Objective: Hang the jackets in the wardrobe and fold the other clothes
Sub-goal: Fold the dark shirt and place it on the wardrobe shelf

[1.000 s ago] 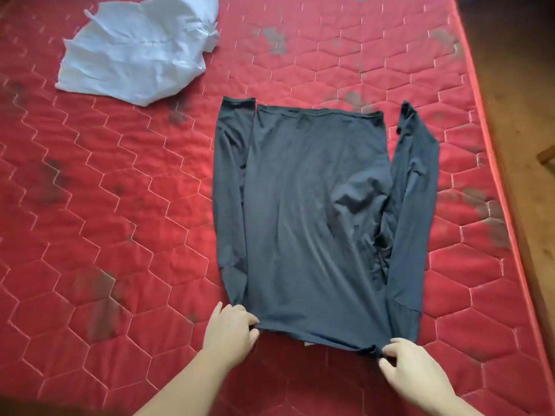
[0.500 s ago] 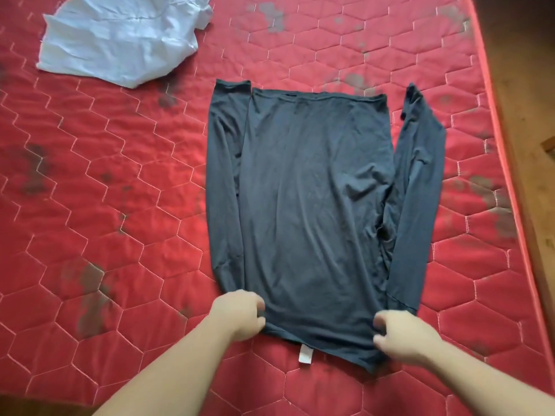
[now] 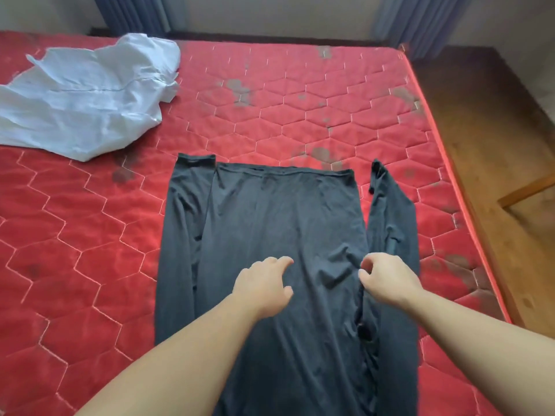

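Hands (image 3: 261, 286) (image 3: 387, 280) now farther up dark shirt (image 3: 270, 211), hem unpinched; left grip spread, right loosely curled.

red quilted mattress (image 3: 270, 121) | on it: dark long-sleeved top (image 3: 270, 211), crumpled white garment (image 3: 90, 97)

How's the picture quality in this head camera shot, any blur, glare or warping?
Head view: soft, even light with no hard shadows; a mild sheen on the red quilted mattress; wide-angle bending along its right edge; the dark grey long-sleeved top and crumpled white shirt look sharp, while the left hand and right hand look slightly soft.
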A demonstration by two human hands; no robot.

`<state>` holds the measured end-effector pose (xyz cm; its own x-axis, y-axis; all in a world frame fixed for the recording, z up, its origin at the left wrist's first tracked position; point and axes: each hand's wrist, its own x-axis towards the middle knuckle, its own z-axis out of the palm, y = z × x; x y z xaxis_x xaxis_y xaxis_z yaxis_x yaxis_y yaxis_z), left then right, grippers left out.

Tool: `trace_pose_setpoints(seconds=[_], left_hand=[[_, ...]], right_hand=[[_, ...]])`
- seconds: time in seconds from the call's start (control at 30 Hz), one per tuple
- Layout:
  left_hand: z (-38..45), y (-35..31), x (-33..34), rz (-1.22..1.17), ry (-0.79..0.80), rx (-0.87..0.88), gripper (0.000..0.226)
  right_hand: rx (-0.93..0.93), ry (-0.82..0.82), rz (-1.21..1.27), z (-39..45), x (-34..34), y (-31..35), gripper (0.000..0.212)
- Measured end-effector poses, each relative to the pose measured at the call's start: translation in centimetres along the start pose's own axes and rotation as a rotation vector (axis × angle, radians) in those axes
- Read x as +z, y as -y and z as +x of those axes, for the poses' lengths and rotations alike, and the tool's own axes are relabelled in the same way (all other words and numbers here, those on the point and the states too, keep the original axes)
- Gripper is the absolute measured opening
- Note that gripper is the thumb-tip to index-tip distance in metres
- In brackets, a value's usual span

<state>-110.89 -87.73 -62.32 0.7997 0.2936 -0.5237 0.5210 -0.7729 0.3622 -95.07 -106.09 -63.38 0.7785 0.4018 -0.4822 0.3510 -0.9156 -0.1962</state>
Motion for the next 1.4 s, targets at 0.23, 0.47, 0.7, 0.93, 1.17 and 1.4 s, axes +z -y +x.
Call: trace_pose_setpoints(seconds=[0.23, 0.47, 0.7, 0.93, 1.17, 1.4], left_hand=[[10.4, -1.7, 1.5, 0.051, -0.099, -0.027, 0.063], [16.2, -5.1, 4.7, 0.1, -0.061, -0.154, 0.079], [16.8, -6.0, 6.2, -0.006, -0.214, -0.106, 0.086], [20.1, -1.1, 2.7, -0.127, -0.624, -0.063, 0.063], [23.7, 5.9, -2.7, -0.153, -0.527, 0.008, 0.061], [24.2, 9.9, -5.4, 0.216, -0.483, -0.298, 0.048]], right_hand=[[-0.041, -0.104, 0.022, 10.5, 0.4, 1.6, 0.021], [-0.168, -0.161, -0.32, 15.1, 2.0, 1.1, 0.037], [-0.262, -0.196, -0.212, 16.4, 0.2, -3.2, 0.025], [-0.196, -0.28, -0.12, 18.0, -1.6, -5.3, 0.031], [-0.403, -0.216, -0.077, 21.0, -0.5, 5.2, 0.062], [-0.259, -0.186, -0.083, 23.2, -0.2, 7.0, 0.034]])
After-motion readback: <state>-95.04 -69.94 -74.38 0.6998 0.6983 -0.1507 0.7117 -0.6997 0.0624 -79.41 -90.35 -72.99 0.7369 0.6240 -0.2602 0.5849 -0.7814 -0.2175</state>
